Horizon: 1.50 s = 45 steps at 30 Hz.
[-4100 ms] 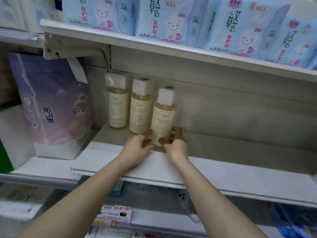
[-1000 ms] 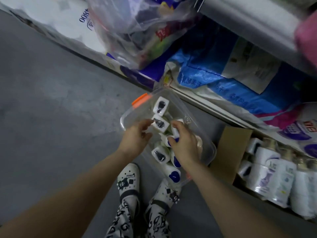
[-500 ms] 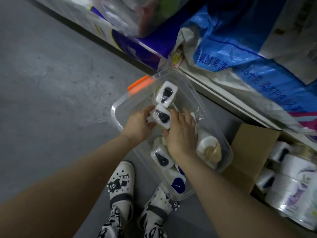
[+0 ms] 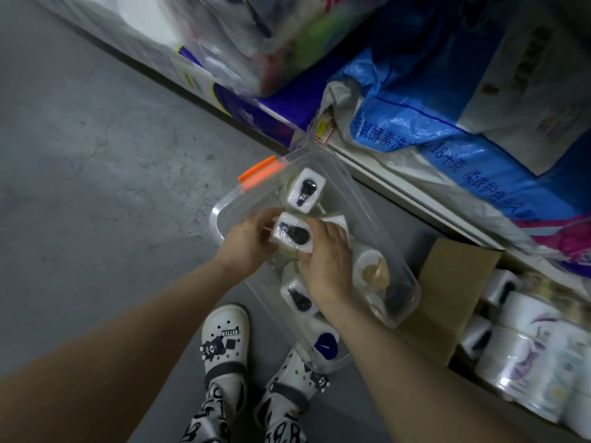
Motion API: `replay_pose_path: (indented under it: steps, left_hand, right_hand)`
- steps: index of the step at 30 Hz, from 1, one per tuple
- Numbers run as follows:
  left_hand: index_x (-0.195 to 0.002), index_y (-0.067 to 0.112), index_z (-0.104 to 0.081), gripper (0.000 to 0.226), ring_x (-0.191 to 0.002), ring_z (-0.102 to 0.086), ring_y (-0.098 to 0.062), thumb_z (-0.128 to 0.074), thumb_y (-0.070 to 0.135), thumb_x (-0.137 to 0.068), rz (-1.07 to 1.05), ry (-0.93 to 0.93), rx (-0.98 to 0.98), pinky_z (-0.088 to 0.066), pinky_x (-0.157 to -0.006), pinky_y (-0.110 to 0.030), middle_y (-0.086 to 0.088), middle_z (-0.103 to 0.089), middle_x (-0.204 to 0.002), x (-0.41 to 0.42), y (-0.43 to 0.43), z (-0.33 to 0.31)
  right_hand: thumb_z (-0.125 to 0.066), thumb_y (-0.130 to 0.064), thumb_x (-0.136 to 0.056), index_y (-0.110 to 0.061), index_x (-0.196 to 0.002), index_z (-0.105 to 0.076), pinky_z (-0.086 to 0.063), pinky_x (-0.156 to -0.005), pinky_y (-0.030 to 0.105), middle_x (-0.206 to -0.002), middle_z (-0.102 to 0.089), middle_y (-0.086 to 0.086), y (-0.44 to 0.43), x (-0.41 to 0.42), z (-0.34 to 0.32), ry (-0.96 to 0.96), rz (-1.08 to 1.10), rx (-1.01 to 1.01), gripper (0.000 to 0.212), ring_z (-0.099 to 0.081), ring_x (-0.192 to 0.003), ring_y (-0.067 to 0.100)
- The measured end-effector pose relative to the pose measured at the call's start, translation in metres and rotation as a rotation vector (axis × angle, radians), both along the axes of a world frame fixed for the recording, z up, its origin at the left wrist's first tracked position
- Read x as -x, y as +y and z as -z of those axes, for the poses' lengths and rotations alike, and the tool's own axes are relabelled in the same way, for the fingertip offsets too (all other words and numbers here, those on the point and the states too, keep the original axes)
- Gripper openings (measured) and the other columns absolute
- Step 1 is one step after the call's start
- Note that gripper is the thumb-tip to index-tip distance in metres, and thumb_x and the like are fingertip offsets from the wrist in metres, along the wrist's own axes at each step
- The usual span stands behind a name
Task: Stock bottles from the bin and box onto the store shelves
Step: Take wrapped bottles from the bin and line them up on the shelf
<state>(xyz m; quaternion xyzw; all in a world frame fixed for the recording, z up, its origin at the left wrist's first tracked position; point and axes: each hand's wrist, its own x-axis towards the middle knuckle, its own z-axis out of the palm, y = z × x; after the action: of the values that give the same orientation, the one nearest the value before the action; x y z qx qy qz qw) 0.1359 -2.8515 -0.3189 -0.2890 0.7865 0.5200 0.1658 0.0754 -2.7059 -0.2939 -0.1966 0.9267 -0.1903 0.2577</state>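
- At lower right of the frame, the cardboard box [image 4: 447,282] holds boxed bottles [image 4: 524,356]. The frame edge cuts off its far end.
- At centre, on the floor, the clear bin [image 4: 224,215] holds further stock. The forearms hide the count.
- In the bin, one bottle [image 4: 292,233] stands cap-up, film-wrapped. Judged light, rigid and slippery, so grip the body, not the cap.
- Left hand [image 4: 249,241] and right hand [image 4: 326,260] pinch it from opposite sides, hiding its body.

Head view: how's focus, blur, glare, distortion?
Head view: centre reasonably sharp, left hand and right hand on the wrapped bottle readable; bags at the top smeared by blur; wide-angle bend in the shelf edge; dim flat light, small glints on the clear bin.
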Motion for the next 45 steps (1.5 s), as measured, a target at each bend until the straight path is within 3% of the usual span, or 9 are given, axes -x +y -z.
replay_pose_path:
  steps: [5,11,15,21,24,31,35,39,45]
  left_hand:
    - [-0.13,0.023,-0.058,0.06,-0.086,-0.066,-0.02,-0.081,0.011,-0.076,0.059,0.01,-0.003,-0.053,-0.09,-0.033,-0.007,-0.054,-0.111,-0.003,0.001,-0.055]
    - [-0.12,0.021,-0.059,0.048,-0.1,-0.065,-0.018,-0.081,0.016,-0.077,0.103,0.094,-0.064,-0.055,-0.091,-0.038,0.0,-0.06,-0.117,-0.007,0.002,-0.137]
    - [-0.116,0.032,-0.056,0.045,-0.105,-0.064,-0.014,-0.079,0.017,-0.081,0.136,0.108,-0.097,-0.052,-0.095,-0.037,0.008,-0.064,-0.113,-0.002,-0.001,-0.199]
    - [-0.124,0.02,-0.059,0.054,-0.108,-0.063,-0.002,-0.075,0.039,-0.076,0.112,0.139,-0.228,-0.049,-0.095,-0.024,0.009,-0.067,-0.118,0.013,-0.006,-0.304]
    - [-0.124,0.015,-0.061,0.041,-0.092,-0.062,0.016,-0.074,0.011,-0.085,0.082,0.153,-0.271,-0.047,-0.086,-0.007,0.014,-0.067,-0.108,0.021,-0.005,-0.363]
    - [-0.12,0.01,-0.063,0.032,-0.1,-0.07,-0.012,-0.068,0.006,-0.088,0.124,0.249,-0.31,-0.055,-0.088,-0.025,-0.006,-0.073,-0.109,0.041,-0.005,-0.478]
    - [-0.114,0.011,-0.064,0.024,-0.083,-0.069,0.001,-0.066,0.005,-0.09,0.181,0.3,-0.271,-0.053,-0.076,-0.017,0.005,-0.072,-0.096,0.056,0.008,-0.541]
    - [-0.104,0.023,-0.066,0.023,-0.1,-0.07,-0.024,-0.075,0.03,-0.084,0.219,0.346,-0.228,-0.054,-0.095,-0.043,-0.009,-0.074,-0.102,0.068,0.021,-0.599]
    - [-0.105,0.015,-0.068,0.044,-0.096,-0.071,-0.025,-0.072,0.049,-0.077,0.31,0.48,-0.147,-0.056,-0.091,-0.047,-0.012,-0.074,-0.101,0.083,0.041,-0.683]
  right_hand:
    - [-0.069,0.0,-0.084,-0.026,-0.133,-0.052,-0.05,-0.1,0.039,-0.138,-0.051,-0.003,0.006,-0.003,-0.058,-0.1,0.047,0.077,0.058,-0.051,-0.127,0.02]
    - [-0.067,0.003,-0.086,-0.026,-0.134,-0.052,-0.039,-0.097,0.017,-0.14,-0.049,-0.007,0.015,0.002,-0.146,-0.192,0.047,0.076,0.058,-0.046,-0.121,0.005]
    - [-0.069,0.0,-0.085,-0.025,-0.131,-0.055,-0.047,-0.096,0.027,-0.133,-0.055,-0.005,0.02,0.006,-0.205,-0.185,0.068,0.129,0.055,-0.052,-0.122,0.014]
    - [-0.073,-0.009,-0.085,-0.039,-0.12,-0.051,-0.055,-0.093,0.039,-0.115,-0.065,-0.01,0.031,0.016,-0.302,-0.338,0.266,0.334,0.05,-0.064,-0.106,0.009]
    - [-0.072,-0.007,-0.086,-0.037,-0.116,-0.052,-0.056,-0.092,0.035,-0.114,-0.067,-0.008,0.037,0.02,-0.358,-0.363,0.357,0.436,0.048,-0.066,-0.104,0.011]
    - [-0.061,-0.006,-0.096,-0.017,-0.144,-0.042,-0.051,-0.083,0.01,-0.13,-0.057,-0.004,0.046,0.025,-0.475,-0.373,0.437,0.653,0.053,-0.059,-0.106,0.001]
    - [-0.06,-0.005,-0.096,-0.013,-0.141,-0.046,-0.052,-0.08,0.012,-0.128,-0.059,0.0,0.059,0.032,-0.528,-0.304,0.487,0.727,0.047,-0.059,-0.099,-0.004]
    - [-0.062,-0.013,-0.096,-0.024,-0.138,-0.046,-0.055,-0.095,0.032,-0.125,-0.061,0.002,0.075,0.035,-0.581,-0.247,0.522,0.774,0.046,-0.062,-0.111,0.017]
    - [-0.063,-0.016,-0.096,-0.023,-0.128,-0.054,-0.057,-0.076,0.022,-0.12,-0.067,-0.004,0.096,0.041,-0.655,-0.102,0.536,0.865,0.034,-0.066,-0.109,0.017]
